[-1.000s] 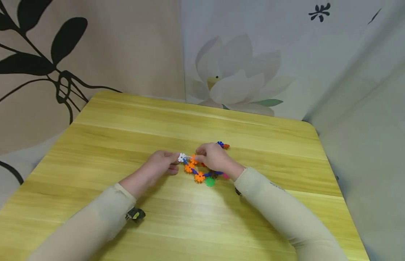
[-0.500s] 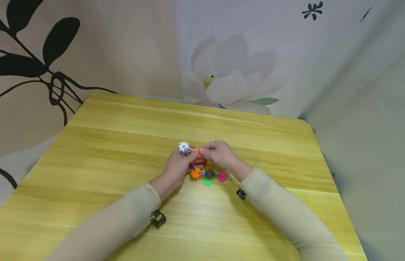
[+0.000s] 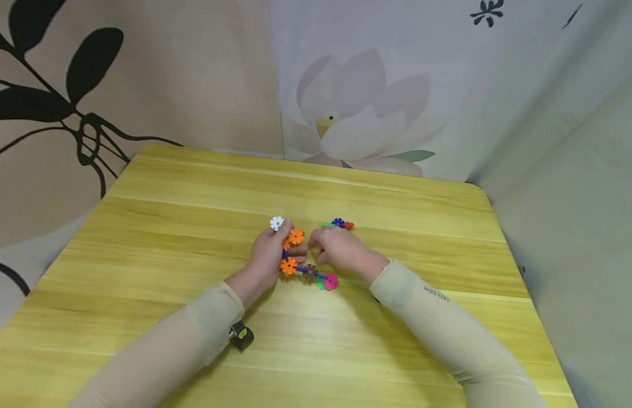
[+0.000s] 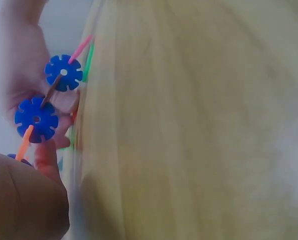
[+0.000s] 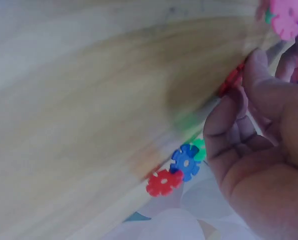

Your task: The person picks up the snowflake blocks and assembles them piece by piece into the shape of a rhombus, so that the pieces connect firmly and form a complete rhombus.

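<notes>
A chain of plastic snowflake discs (image 3: 310, 273) lies on the yellow wooden table (image 3: 193, 226): white, orange, brown, green and pink discs joined edge to edge. My left hand (image 3: 285, 243) grips the chain's left end, with the white disc (image 3: 277, 222) sticking up above its fingers. In the left wrist view, two blue discs (image 4: 36, 119) of the chain show edge-on against the table. My right hand (image 3: 318, 245) has curled fingers (image 5: 229, 117) and pinches the chain from the right, next to a red disc (image 5: 232, 80). The pink disc (image 3: 330, 281) ends the chain in front of my right wrist.
A small loose cluster of blue, red and green discs (image 3: 338, 224) lies on the table just behind my right hand, also seen as the cluster (image 5: 181, 167) in the right wrist view. Patterned cloth walls (image 3: 346, 102) stand behind and to the right of the table.
My left hand has moved right onto the chain and raised its white end. The chain has swung left and nearer to me, and the small cluster behind my right hand has come into view.
</notes>
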`<action>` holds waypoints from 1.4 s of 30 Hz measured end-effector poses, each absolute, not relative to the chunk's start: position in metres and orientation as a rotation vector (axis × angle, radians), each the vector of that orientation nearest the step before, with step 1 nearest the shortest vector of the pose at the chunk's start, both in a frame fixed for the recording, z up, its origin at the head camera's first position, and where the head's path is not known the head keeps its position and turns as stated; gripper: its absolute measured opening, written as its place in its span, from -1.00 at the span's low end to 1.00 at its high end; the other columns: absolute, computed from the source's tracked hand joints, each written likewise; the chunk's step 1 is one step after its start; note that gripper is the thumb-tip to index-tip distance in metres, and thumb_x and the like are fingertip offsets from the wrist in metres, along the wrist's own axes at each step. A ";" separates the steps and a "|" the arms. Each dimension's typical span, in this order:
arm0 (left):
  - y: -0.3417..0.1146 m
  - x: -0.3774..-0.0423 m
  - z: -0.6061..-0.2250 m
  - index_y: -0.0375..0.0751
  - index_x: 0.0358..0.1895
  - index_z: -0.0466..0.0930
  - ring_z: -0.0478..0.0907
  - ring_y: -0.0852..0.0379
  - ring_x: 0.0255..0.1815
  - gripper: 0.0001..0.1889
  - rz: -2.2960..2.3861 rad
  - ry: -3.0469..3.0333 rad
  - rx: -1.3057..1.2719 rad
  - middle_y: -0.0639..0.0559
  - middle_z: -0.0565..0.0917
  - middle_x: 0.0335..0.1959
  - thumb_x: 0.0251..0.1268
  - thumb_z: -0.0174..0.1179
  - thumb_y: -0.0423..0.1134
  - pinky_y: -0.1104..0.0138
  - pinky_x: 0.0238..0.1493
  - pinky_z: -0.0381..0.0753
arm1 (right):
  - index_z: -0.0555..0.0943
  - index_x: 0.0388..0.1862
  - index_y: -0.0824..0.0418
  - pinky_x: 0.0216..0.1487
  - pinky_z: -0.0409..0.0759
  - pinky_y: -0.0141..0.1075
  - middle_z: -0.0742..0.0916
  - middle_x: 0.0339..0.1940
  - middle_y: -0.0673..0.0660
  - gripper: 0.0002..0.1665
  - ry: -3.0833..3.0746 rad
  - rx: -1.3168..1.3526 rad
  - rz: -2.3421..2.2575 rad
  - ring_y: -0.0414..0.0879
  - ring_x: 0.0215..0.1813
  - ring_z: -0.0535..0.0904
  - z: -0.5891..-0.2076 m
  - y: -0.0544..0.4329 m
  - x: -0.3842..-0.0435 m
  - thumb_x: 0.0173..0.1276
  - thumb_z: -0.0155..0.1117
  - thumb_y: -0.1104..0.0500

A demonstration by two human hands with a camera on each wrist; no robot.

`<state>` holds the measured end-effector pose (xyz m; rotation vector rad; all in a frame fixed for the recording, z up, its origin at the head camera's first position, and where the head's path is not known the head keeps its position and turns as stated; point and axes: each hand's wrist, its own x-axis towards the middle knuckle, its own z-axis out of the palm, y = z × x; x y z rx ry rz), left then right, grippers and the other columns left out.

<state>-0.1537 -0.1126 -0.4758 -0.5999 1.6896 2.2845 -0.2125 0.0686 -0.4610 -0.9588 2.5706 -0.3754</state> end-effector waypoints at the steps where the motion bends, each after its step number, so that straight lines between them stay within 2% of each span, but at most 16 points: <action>1: -0.113 -0.155 -0.476 -0.26 0.47 0.37 0.83 0.07 -0.18 -0.39 2.292 1.673 -0.607 -0.26 0.63 0.23 0.73 -0.02 0.17 0.19 -0.06 0.89 | 0.69 0.15 0.17 0.19 0.76 -0.13 0.80 0.02 0.08 -0.61 2.577 -0.937 -0.364 -0.02 0.11 0.72 -0.462 0.070 -0.212 0.40 0.56 0.17; 5: -0.114 -0.162 -0.478 -0.27 0.36 0.38 0.84 -0.01 -0.11 -0.51 2.348 1.571 -0.628 -0.30 0.66 0.22 0.75 -0.01 0.08 0.17 0.08 0.86 | 0.65 0.20 0.19 0.28 0.73 -0.10 0.79 0.12 0.12 -0.56 2.601 -0.863 -0.344 0.04 0.19 0.72 -0.466 0.077 -0.208 0.44 0.51 0.07; 9: -0.117 -0.169 -0.480 -0.27 0.33 0.38 0.82 -0.07 -0.02 -0.57 2.392 1.511 -0.616 -0.23 0.62 0.24 0.77 -0.02 0.02 0.13 0.21 0.81 | 0.65 0.19 0.21 0.32 0.71 -0.04 0.77 0.13 0.17 -0.61 2.623 -0.753 -0.440 0.10 0.21 0.71 -0.469 0.085 -0.204 0.51 0.44 0.05; 14: -0.119 -0.172 -0.479 -0.27 0.34 0.37 0.82 -0.04 -0.01 -0.55 2.372 1.502 -0.591 -0.22 0.61 0.19 0.77 -0.03 0.04 0.15 0.19 0.82 | 0.68 0.21 0.17 0.36 0.68 -0.03 0.71 0.16 0.16 -0.59 2.602 -0.759 -0.494 0.08 0.22 0.66 -0.466 0.102 -0.201 0.45 0.50 0.09; 17: -0.120 -0.172 -0.478 -0.28 0.35 0.36 0.83 -0.05 0.01 -0.53 2.364 1.493 -0.588 -0.24 0.61 0.22 0.77 -0.03 0.05 0.15 0.18 0.82 | 0.70 0.13 0.15 0.26 0.69 -0.08 0.71 0.05 0.09 -0.60 2.566 -0.830 -0.471 0.00 0.12 0.62 -0.464 0.109 -0.204 0.37 0.57 0.13; 21: -0.120 -0.172 -0.477 -0.29 0.43 0.32 0.82 -0.09 0.04 -0.50 2.370 1.486 -0.590 -0.29 0.59 0.32 0.77 -0.03 0.03 0.13 0.18 0.82 | 0.66 -0.04 0.16 0.05 0.65 -0.16 0.66 -0.13 0.04 -0.69 2.552 -0.856 -0.434 -0.06 -0.07 0.54 -0.462 0.112 -0.207 0.36 0.58 0.11; 26: -0.117 -0.174 -0.478 -0.29 0.49 0.30 0.81 -0.15 0.09 -0.50 2.386 1.469 -0.594 -0.34 0.57 0.38 0.77 -0.02 -0.03 0.10 0.23 0.80 | 0.59 -0.17 0.15 -0.16 0.54 -0.27 0.66 -0.29 0.03 -0.75 2.562 -0.717 -0.524 -0.10 -0.24 0.50 -0.459 0.115 -0.206 0.43 0.53 0.13; 29: -0.116 -0.175 -0.477 -0.28 0.50 0.31 0.79 -0.15 0.12 -0.51 2.391 1.471 -0.590 -0.30 0.57 0.36 0.76 -0.01 -0.04 0.11 0.25 0.79 | 0.67 -0.11 0.19 -0.27 0.59 -0.32 0.77 -0.28 0.08 -0.88 2.566 -0.569 -0.820 -0.12 -0.29 0.62 -0.457 0.111 -0.202 0.50 0.46 0.20; 33: -0.115 -0.176 -0.477 -0.25 0.52 0.35 0.76 -0.14 0.18 -0.50 2.408 1.470 -0.596 -0.24 0.57 0.36 0.76 0.01 -0.03 0.15 0.25 0.80 | 0.78 -0.10 0.19 -0.37 0.70 -0.33 0.87 -0.23 0.17 -0.91 2.514 -0.408 -1.210 -0.04 -0.29 0.80 -0.455 0.093 -0.194 0.50 0.45 0.19; 38: -0.114 -0.178 -0.478 -0.29 0.48 0.37 0.75 -0.07 0.16 -0.52 2.435 1.445 -0.591 -0.27 0.60 0.34 0.76 0.00 -0.05 0.19 0.24 0.80 | 0.81 -0.18 0.18 -0.51 0.59 -0.40 0.88 -0.28 0.17 -0.95 2.518 -0.291 -1.357 0.00 -0.32 0.81 -0.459 0.073 -0.187 0.46 0.49 0.21; 42: -0.113 -0.178 -0.479 -0.32 0.41 0.38 0.71 0.03 0.06 -0.55 2.426 1.448 -0.588 -0.21 0.61 0.25 0.77 -0.02 -0.05 0.19 0.24 0.79 | 0.81 -0.18 0.21 -0.54 0.55 -0.45 0.88 -0.31 0.14 -0.95 2.540 -0.266 -1.405 -0.07 -0.37 0.78 -0.462 0.069 -0.186 0.44 0.51 0.23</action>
